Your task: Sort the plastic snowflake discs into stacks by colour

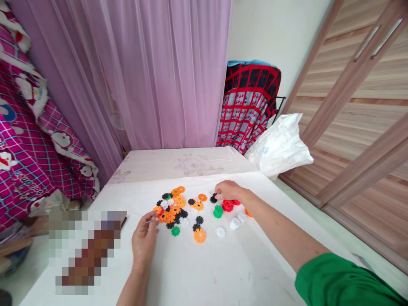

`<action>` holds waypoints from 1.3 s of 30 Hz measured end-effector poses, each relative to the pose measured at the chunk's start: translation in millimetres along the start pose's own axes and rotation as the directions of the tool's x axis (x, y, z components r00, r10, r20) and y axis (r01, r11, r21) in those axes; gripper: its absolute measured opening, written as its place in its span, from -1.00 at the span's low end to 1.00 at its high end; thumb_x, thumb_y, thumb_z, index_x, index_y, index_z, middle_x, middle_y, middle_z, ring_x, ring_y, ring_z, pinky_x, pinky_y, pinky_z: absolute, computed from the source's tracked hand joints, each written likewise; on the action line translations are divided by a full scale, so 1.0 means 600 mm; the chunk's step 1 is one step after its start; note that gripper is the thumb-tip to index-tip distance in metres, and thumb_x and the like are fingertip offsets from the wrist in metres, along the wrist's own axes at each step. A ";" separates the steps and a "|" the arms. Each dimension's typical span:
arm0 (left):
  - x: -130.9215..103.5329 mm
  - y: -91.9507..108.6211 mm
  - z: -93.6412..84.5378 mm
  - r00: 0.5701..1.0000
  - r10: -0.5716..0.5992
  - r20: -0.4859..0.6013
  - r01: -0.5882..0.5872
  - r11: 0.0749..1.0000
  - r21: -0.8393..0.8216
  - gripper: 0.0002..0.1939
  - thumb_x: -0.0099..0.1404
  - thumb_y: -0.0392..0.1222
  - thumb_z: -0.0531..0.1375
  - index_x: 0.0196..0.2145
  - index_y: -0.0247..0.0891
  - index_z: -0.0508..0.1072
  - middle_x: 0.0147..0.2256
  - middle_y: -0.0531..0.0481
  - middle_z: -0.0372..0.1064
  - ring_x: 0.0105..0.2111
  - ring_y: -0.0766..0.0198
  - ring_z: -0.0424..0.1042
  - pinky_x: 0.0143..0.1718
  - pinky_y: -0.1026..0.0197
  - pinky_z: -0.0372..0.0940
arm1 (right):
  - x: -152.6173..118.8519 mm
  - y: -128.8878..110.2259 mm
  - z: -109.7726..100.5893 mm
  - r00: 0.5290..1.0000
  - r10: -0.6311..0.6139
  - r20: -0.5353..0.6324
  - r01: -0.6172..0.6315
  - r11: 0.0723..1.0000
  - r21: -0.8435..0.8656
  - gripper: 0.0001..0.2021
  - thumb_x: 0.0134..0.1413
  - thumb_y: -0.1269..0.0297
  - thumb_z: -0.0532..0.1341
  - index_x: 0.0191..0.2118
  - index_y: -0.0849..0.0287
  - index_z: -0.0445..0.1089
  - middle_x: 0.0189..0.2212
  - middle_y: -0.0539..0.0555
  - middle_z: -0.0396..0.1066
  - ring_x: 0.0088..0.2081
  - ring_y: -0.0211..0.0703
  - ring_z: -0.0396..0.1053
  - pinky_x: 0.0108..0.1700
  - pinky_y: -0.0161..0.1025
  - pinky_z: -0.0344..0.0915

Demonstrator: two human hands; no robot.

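Observation:
Flower-shaped plastic discs lie on the white-covered table (191,272). A mixed heap with orange discs (175,209), black, white and green ones is left of centre. My left hand (145,236) is at the heap's left edge, fingers curled, with a small whitish piece at its fingertips. My right hand (230,189) reaches to a black disc (213,198), its fingers pinched at the disc's edge. Near that hand lie green discs (218,211), red discs (228,205) and white discs (236,222). A single white disc (221,231) and an orange disc (199,235) lie nearer me.
A blurred, pixelated object (92,250) lies at the table's left side. A white plastic bag (279,146) stands by the back right corner. Behind are a purple curtain (172,76) and a red patterned cloth (245,104); a wooden wardrobe (360,110) is at right.

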State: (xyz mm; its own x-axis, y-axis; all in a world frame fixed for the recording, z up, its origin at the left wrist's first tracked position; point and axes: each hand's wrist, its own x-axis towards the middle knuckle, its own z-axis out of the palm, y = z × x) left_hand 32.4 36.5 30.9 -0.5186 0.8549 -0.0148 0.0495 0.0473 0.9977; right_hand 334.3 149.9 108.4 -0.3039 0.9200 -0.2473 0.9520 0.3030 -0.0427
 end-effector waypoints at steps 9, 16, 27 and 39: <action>0.000 0.003 0.001 0.999 0.034 -0.009 -0.034 0.999 0.004 -0.54 -0.03 0.16 0.20 -0.28 -0.22 0.48 -0.36 -0.05 0.49 -0.38 0.19 0.48 -0.47 0.22 0.40 | -0.009 -0.016 0.009 0.999 -0.034 -0.010 0.033 0.996 -0.085 -0.79 -0.06 0.17 0.23 -0.26 0.03 0.52 -0.20 0.02 0.54 -0.14 -0.12 0.44 -0.24 -0.34 0.21; -0.002 0.002 0.001 1.000 0.025 -0.001 -0.024 1.000 0.006 -0.56 -0.01 0.13 0.21 -0.27 -0.22 0.49 -0.36 -0.05 0.49 -0.36 0.18 0.49 -0.46 0.22 0.40 | -0.008 -0.017 0.015 0.999 -0.018 -0.027 0.017 0.999 -0.036 -0.76 -0.04 0.16 0.25 -0.20 0.01 0.51 -0.14 0.01 0.53 -0.09 -0.10 0.43 -0.17 -0.33 0.23; 0.000 -0.004 0.000 0.999 0.042 -0.006 -0.042 0.999 0.002 -0.58 0.02 0.13 0.20 -0.26 -0.23 0.48 -0.33 -0.07 0.50 -0.38 0.20 0.49 -0.47 0.23 0.40 | 0.019 -0.077 -0.012 0.988 -0.147 -0.056 0.145 0.988 -0.045 -0.75 0.07 0.27 0.14 -0.17 0.00 0.52 -0.12 0.00 0.51 -0.06 -0.11 0.41 -0.12 -0.32 0.23; -0.004 0.001 0.002 0.999 0.028 -0.028 -0.028 1.000 -0.013 -0.56 0.02 0.15 0.17 -0.26 -0.24 0.47 -0.30 -0.07 0.49 -0.39 0.25 0.47 -0.48 0.26 0.38 | 0.052 -0.168 0.016 0.954 -0.299 0.016 0.295 0.929 -0.223 -0.76 -0.01 0.25 0.20 -0.20 0.12 0.52 -0.17 0.17 0.52 -0.10 0.01 0.44 -0.20 -0.24 0.26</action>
State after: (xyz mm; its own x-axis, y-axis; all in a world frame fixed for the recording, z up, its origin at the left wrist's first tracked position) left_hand 34.8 35.3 31.3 -0.5404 0.8413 0.0151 0.0530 0.0161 0.9985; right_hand 229.1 145.8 95.7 -0.5739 0.7834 -0.2385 0.7872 0.6081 0.1031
